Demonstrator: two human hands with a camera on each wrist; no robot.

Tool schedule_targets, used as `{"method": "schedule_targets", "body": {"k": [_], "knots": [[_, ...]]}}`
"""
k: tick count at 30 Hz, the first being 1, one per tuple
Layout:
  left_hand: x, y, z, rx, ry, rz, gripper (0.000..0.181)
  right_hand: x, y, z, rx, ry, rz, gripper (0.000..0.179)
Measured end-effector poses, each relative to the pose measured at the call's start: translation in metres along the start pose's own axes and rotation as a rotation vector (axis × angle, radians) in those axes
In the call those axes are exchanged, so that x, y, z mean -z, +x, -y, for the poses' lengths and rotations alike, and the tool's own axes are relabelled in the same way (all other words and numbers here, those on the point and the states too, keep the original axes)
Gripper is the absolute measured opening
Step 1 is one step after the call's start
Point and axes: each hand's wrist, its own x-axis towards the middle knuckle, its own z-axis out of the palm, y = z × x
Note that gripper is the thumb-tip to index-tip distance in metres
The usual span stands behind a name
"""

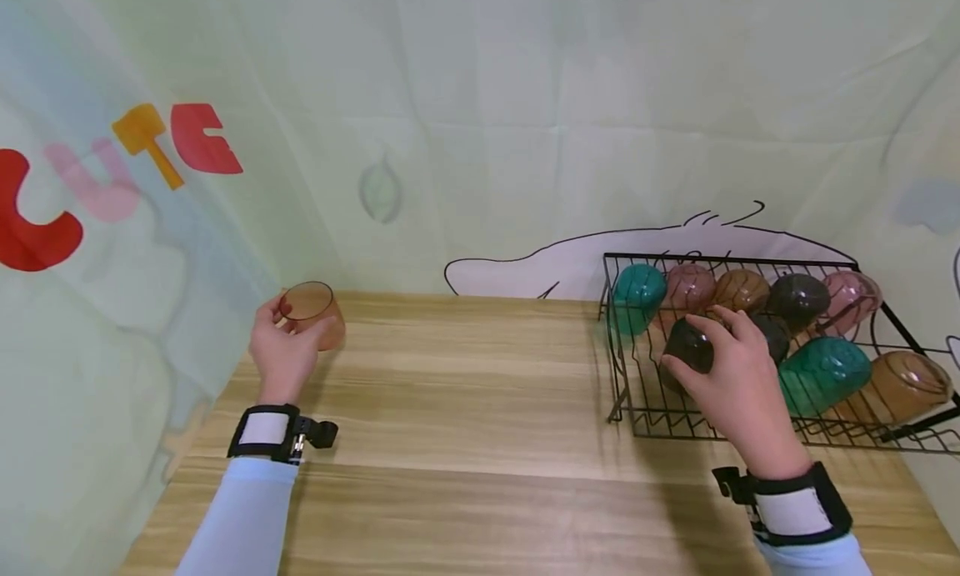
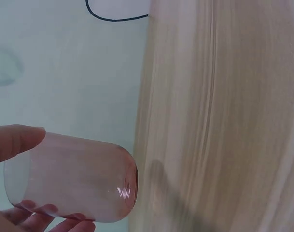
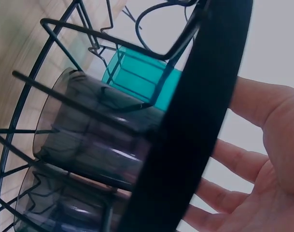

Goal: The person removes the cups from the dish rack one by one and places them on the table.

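At the far left, my left hand [image 1: 285, 351] grips a clear pinkish-orange glass [image 1: 330, 326], thumb on one side and fingers round the other. That glass [image 2: 84, 176] stands rim up, its base close over the table's back edge. On the right, my right hand [image 1: 738, 372] reaches over a black wire rack [image 1: 652, 430]. Its thumb and fingertips hold the upturned base of a dark grey glass [image 1: 686, 351] at the rack's front left. In the right wrist view a thick black rail hides the fingertips, and the dark glass [image 3: 98, 128] lies behind the wires.
Upside-down glasses fill the rack in two rows: teal [image 1: 637, 297], pink [image 1: 855, 297], brown [image 1: 911, 384] and dark grey [image 1: 798, 297] among them. A second teal glass [image 1: 825, 372] leans in front. Printed cloth [image 1: 487, 167] hangs behind and left of the wooden table [image 1: 465, 393].
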Motion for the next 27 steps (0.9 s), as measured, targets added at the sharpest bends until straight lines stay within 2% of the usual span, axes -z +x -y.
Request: {"method": "schedule_targets", "body": {"k": [8,23,27], "knots": [[-0.001,0.001,0.011,0.029,0.022,-0.007,0.080,-0.001,0.001,-0.005,-0.011,-0.005,0.019,0.058],[-0.002,0.005,0.019,0.078,0.027,0.013,0.083,-0.001,0.000,-0.011,-0.054,-0.021,0.049,0.063],[-0.001,0.005,0.019,0.068,0.028,0.020,0.084,0.000,0.001,-0.011,-0.055,-0.024,0.048,0.063]]}}
